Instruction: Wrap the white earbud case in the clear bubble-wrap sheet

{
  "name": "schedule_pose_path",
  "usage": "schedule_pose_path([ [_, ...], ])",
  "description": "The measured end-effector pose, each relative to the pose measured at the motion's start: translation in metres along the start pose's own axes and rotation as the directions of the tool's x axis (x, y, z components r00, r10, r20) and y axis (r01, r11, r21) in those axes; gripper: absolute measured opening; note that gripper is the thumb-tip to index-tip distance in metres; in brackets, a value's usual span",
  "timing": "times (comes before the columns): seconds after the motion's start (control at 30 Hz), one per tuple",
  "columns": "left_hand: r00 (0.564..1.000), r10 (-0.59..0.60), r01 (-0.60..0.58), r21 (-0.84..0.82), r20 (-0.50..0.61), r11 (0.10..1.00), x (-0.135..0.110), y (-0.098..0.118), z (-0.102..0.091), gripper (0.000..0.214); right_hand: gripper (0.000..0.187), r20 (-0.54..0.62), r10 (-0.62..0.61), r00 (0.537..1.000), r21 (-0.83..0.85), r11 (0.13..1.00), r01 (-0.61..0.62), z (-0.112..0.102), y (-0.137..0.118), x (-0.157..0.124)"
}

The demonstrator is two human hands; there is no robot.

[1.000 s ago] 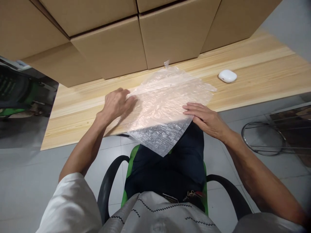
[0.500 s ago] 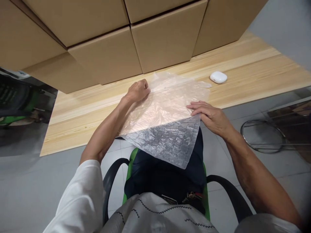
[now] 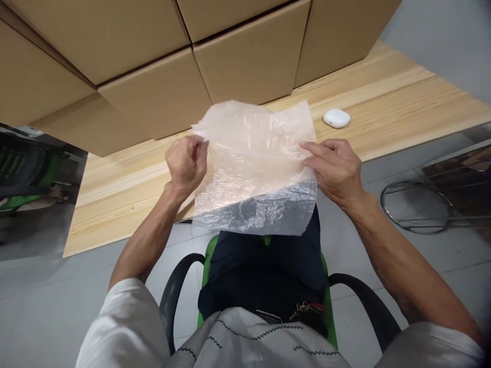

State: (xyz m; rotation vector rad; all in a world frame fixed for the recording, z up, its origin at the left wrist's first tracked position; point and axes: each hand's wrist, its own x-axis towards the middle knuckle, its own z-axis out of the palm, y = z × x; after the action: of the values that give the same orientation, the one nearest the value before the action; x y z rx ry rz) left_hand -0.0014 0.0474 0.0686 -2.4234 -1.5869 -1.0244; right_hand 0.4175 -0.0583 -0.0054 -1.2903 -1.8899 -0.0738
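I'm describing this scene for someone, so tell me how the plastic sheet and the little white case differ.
The plastic sheet is clear, thin and crinkled; the white case is opaque, smooth and rounded. The sheet is far larger than the case. The sheet is held up by the left hand and right hand, while the case lies untouched on the wooden table. Both are over or on that table, in front of the cardboard boxes.

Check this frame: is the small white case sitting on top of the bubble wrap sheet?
No: the white case lies on the bare wooden table, apart from the bubble wrap sheet held up by both hands.
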Motion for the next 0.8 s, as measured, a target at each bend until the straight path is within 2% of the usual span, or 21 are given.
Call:
schedule_pose_path([
  [0.1, 0.995, -0.075, 0.081, 0.099, -0.065, 0.992, 0.009, 0.011, -0.031, 0.051, 0.038, 0.006, 0.019, 1.000, 0.006, 1.000, -0.019, -0.008, -0.009, 0.027],
  [0.2, 0.984, -0.166, 0.176, 0.188, -0.071, 0.966, 0.025, 0.012, -0.041, 0.058, 0.050, -0.050, -0.061, 0.997, -0.028, 0.998, 0.060, -0.008, -0.008, 0.062],
  [0.3, 0.986, -0.169, 0.163, 0.209, 0.011, 0.964, 0.042, 0.002, -0.028, 0.060, 0.047, 0.014, -0.041, 0.999, 0.021, 0.999, 0.041, 0.007, 0.012, 0.097],
  [0.4, 0.972, -0.199, 0.165, 0.235, 0.129, 0.958, 0.054, -0.012, -0.004, 0.074, 0.029, 0.129, 0.029, 0.991, 0.064, 0.997, -0.038, 0.026, 0.044, 0.122],
  [0.5, 0.948, -0.255, 0.203, 0.252, 0.191, 0.946, 0.058, -0.024, 0.016, 0.092, 0.034, 0.208, 0.036, 0.977, 0.011, 0.999, -0.039, 0.040, 0.073, 0.132],
  [0.57, 0.934, -0.289, 0.233, 0.256, 0.211, 0.938, 0.058, -0.028, 0.026, 0.092, 0.038, 0.209, 0.034, 0.977, -0.032, 0.999, -0.028, 0.044, 0.079, 0.131],
  [0.63, 0.920, -0.332, 0.273, 0.271, 0.205, 0.923, 0.057, -0.030, 0.032, 0.074, 0.040, 0.160, 0.017, 0.987, -0.064, 0.998, -0.007, 0.042, 0.070, 0.125],
  [0.7, 0.900, -0.377, 0.302, 0.309, 0.220, 0.902, 0.055, -0.030, 0.037, 0.048, 0.045, 0.127, -0.039, 0.991, -0.071, 0.996, 0.049, 0.039, 0.045, 0.114],
  [0.77, 0.877, -0.407, 0.305, 0.361, 0.253, 0.881, 0.054, -0.031, 0.041, 0.037, 0.048, 0.205, -0.100, 0.974, -0.020, 0.994, 0.106, 0.036, 0.012, 0.098],
  [0.8, 0.872, -0.412, 0.299, 0.379, 0.265, 0.876, 0.054, -0.032, 0.043, 0.036, 0.048, 0.291, -0.130, 0.948, 0.028, 0.991, 0.128, 0.036, -0.004, 0.089],
])
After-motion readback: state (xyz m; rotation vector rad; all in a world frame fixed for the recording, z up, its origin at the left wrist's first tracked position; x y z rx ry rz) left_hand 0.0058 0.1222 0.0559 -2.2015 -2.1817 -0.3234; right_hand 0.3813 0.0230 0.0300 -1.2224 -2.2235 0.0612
